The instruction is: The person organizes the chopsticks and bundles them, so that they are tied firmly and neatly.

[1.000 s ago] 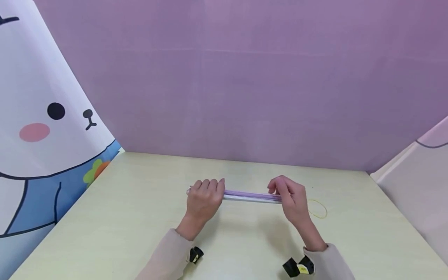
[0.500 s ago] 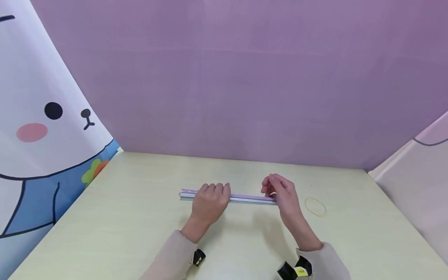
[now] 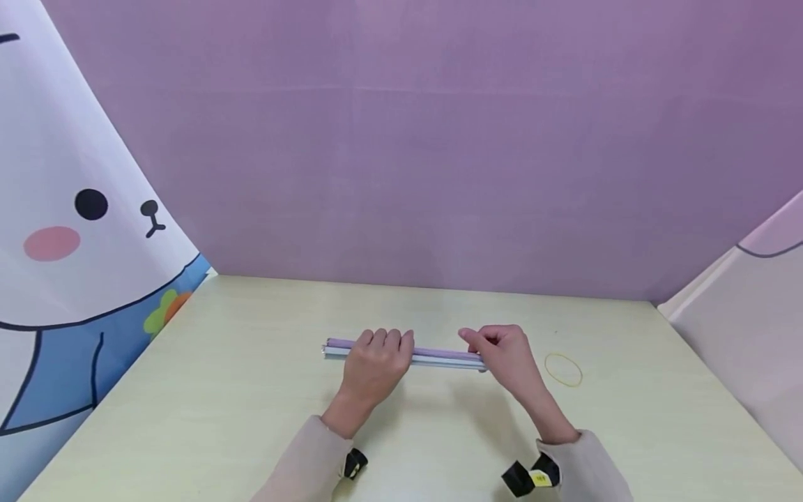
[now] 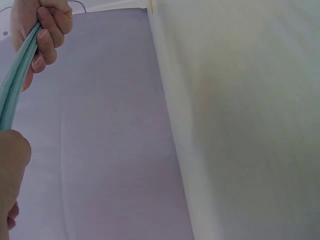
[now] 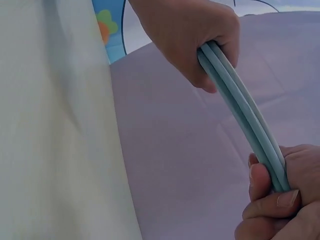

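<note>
My left hand (image 3: 378, 366) grips a bundle of thin, straight sticks (image 3: 439, 357), purple and pale blue, near its middle. Their left ends poke out past the little-finger side of that fist. At the other end my right hand (image 3: 509, 355) holds the bundle, fingers curled beneath and thumb lying along the top. The right wrist view shows the pale blue sticks (image 5: 245, 110) side by side between both hands, with the right fingers (image 5: 272, 205) wrapped about their tips. On the table to the right of the right hand lies a thin yellow rubber band (image 3: 564, 369).
A pale yellow table (image 3: 263, 390) stretches beneath both hands. Behind it rises a purple cloth backdrop (image 3: 401, 174). A printed cartoon panel (image 3: 88, 279) stands at the left, and a whitish panel (image 3: 746, 314) at the right. Each wrist carries a small black camera (image 3: 519, 479).
The bundle has slid left through my left hand, so its left ends now stick out. My right hand has moved left, off the rubber band's edge in view, and its thumb has come down along the sticks.
</note>
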A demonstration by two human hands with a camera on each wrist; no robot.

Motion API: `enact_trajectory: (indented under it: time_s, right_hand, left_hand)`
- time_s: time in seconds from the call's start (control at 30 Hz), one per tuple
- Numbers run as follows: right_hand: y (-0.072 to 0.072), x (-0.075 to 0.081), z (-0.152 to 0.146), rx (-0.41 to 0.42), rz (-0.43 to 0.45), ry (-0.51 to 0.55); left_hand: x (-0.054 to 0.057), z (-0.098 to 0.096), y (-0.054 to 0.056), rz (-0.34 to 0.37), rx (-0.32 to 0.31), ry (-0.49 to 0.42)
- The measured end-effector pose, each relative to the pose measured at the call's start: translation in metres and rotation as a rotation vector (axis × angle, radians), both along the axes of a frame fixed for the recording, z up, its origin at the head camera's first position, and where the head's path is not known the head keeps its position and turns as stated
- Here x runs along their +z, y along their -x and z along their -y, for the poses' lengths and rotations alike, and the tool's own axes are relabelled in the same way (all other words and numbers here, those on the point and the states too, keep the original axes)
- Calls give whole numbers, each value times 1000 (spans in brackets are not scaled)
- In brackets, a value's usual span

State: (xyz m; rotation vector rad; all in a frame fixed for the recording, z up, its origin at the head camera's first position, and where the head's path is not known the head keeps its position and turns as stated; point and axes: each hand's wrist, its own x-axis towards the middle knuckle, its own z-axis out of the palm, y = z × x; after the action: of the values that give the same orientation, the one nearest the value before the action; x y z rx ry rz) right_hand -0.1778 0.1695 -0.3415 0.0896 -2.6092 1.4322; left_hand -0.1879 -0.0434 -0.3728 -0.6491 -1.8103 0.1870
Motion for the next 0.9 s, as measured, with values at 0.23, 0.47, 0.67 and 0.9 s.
enact_trajectory:
  time_s: [0.23,0.47,0.67,0.9]
  right_hand:
    - [2,2,-21,-5,-27,-19]
    - [2,8,-42,37,-69,-27]
    - [-2,9,-35,14,-46,243]
    - [2,5,-24,165,16,340]
  left_hand:
    - [4,-3,0,47,13,-28]
    - [8,-6,1,78,11,-54]
    - [9,-6,-2,39,33,-2]
    - [9,8,2,9,54,-3]
